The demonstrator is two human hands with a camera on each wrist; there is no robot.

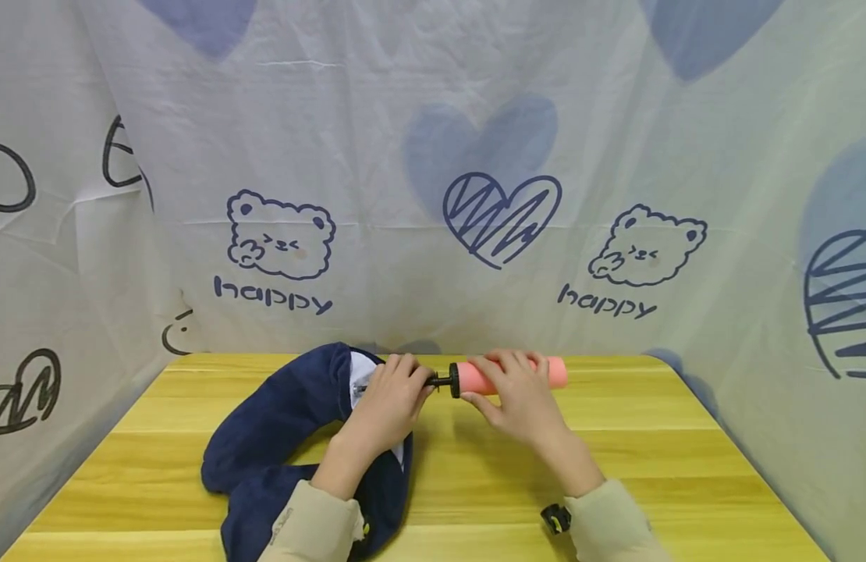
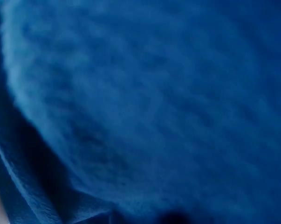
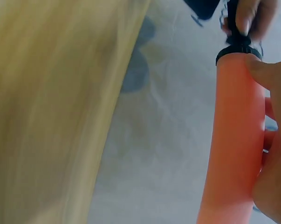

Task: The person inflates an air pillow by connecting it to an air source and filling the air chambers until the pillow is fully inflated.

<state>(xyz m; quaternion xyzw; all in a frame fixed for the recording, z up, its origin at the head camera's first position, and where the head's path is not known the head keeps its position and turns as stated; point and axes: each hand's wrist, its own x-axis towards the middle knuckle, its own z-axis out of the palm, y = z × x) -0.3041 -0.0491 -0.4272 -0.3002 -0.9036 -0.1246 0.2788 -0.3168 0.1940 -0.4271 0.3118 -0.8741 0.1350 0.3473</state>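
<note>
A pink hand pump [image 1: 558, 373] with a black end cap [image 1: 455, 380] lies sideways between the hands, over the back of the table. My right hand [image 1: 520, 394] grips its barrel, with the thumb close to the cap. My left hand [image 1: 391, 398] pinches the narrow black stem [image 3: 232, 21] that comes out of the cap. Under the left hand is a navy, U-shaped plush neck pillow [image 1: 278, 417]. White lining [image 1: 361, 368] shows at its opening near those fingers. Blurred blue plush [image 2: 145, 102] fills the left wrist view, which hides the left fingers there.
The wood-grain table [image 1: 651, 453] extends to both sides of the pillow. A pale cloth backdrop [image 1: 391, 265] printed with bears and hearts hangs behind and beside it. A small black device [image 1: 555, 518] sits at the right sleeve [image 1: 608, 519].
</note>
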